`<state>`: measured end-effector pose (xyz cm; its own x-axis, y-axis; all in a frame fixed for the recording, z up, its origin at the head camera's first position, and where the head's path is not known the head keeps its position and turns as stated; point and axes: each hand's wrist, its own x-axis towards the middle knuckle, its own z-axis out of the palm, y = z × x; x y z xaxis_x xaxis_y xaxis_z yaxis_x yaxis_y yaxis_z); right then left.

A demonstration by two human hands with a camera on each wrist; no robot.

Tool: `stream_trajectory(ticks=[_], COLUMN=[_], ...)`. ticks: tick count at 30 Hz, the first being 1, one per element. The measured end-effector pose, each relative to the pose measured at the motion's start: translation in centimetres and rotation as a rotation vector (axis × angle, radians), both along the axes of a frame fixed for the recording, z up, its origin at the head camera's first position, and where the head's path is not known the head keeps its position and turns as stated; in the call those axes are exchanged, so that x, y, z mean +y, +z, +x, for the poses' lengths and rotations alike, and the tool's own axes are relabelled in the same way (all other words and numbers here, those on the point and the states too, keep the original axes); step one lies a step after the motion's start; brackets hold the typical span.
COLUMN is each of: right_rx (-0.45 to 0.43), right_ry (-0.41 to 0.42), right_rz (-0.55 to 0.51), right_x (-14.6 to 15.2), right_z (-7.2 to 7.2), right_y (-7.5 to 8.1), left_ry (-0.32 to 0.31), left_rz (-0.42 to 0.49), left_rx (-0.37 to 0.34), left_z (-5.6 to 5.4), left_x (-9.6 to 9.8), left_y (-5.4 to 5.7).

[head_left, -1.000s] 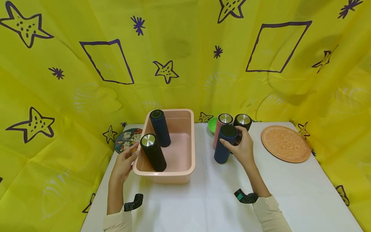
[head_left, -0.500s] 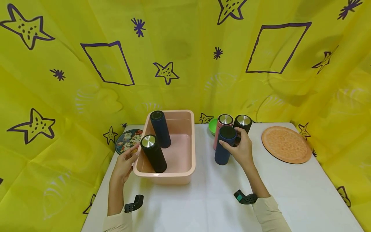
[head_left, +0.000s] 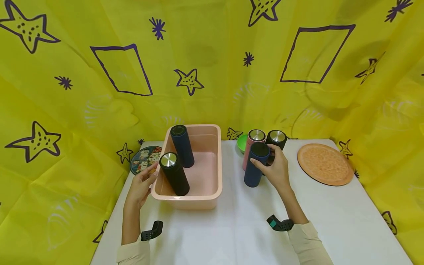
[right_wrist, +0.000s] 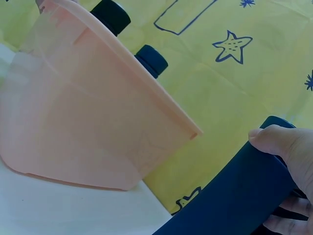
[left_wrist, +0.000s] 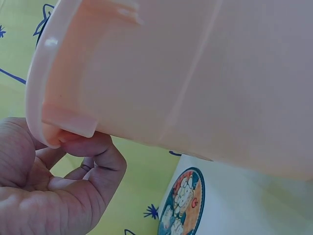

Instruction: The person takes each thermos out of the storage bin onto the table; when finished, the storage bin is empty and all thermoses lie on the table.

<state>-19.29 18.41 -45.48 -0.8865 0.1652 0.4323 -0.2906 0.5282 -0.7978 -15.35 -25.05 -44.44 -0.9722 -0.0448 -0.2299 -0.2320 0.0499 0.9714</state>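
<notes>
While our left hand pinches the rim of a peach plastic tub, our right hand grasps a navy insulated bottle, right of the tub, pink insulated bottle just behind.

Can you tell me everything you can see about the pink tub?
The tub is pale peachy pink, boxy with rounded corners and a thick lip, and looks like smooth plastic. It sits upright on the white table, open at the top. Inside, along its left side, are a black bottle and a dark blue bottle. The left hand grips its left rim.
</notes>
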Motion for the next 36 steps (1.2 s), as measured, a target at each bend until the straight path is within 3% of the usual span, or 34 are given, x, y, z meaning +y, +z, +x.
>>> stream_trajectory(ticks=[36], right_rx=[0.022], right_ry=[0.016], right_rz=[-0.018], right_x=[0.11], right_z=[0.33], right_y=[-0.36], left_ry=[0.012], left_rz=[0.014], left_rx=[-0.008], left_z=[-0.09], left_x=[-0.07], left_y=[-0.18])
